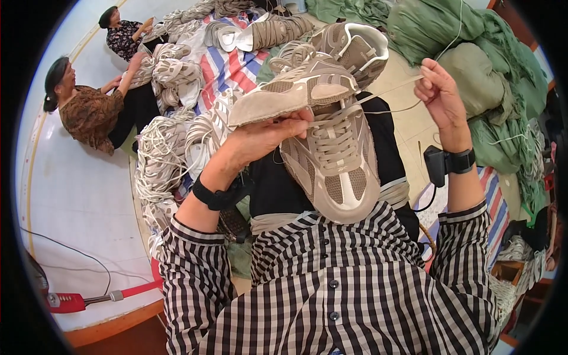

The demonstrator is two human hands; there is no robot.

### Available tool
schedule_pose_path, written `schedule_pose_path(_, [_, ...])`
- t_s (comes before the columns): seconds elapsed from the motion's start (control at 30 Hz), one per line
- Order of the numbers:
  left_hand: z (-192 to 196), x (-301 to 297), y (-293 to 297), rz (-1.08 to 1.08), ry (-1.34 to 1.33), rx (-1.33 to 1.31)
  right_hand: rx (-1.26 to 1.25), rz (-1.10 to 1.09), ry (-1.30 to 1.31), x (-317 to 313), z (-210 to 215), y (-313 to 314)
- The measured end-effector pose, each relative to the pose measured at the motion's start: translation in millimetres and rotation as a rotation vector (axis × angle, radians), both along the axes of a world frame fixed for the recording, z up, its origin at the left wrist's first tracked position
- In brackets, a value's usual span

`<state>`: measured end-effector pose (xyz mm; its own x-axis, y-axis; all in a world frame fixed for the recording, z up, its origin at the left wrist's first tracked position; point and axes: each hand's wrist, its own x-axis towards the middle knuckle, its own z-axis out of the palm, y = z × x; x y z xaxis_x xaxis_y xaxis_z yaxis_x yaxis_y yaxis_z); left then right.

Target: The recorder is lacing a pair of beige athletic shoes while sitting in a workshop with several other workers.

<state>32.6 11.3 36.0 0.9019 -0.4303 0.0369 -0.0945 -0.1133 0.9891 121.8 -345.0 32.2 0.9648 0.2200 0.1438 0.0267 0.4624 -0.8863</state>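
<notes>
Our tan shoe lies toe toward us over our lap, a second shoe crossing its far end. Our left hand is closed, thumb and finger appearing to pinch lace by the opening; our right hand, raised well apart, has its fingertips closed on the lace, drawn nearly straight. Pulling harder with the right could leave the two ends uneven or tighten the upper rows more than the lower. With only the lap beneath, a tug could also tip the shoe. The cable below our right wrist might snag a loose strand.
</notes>
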Motion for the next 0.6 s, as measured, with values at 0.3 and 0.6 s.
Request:
schedule_pose_path(0.3, [-11.9,-1.3,-3.8,0.117,-0.175,0.027,-0.249,-0.032,0.002,18.7,-4.1,-18.0])
schedule_pose_path(0.6, [7.2,30.7,22.8,0.241,-0.149,-0.204,-0.96,-0.023,-0.434,-26.1,-40.5,19.1])
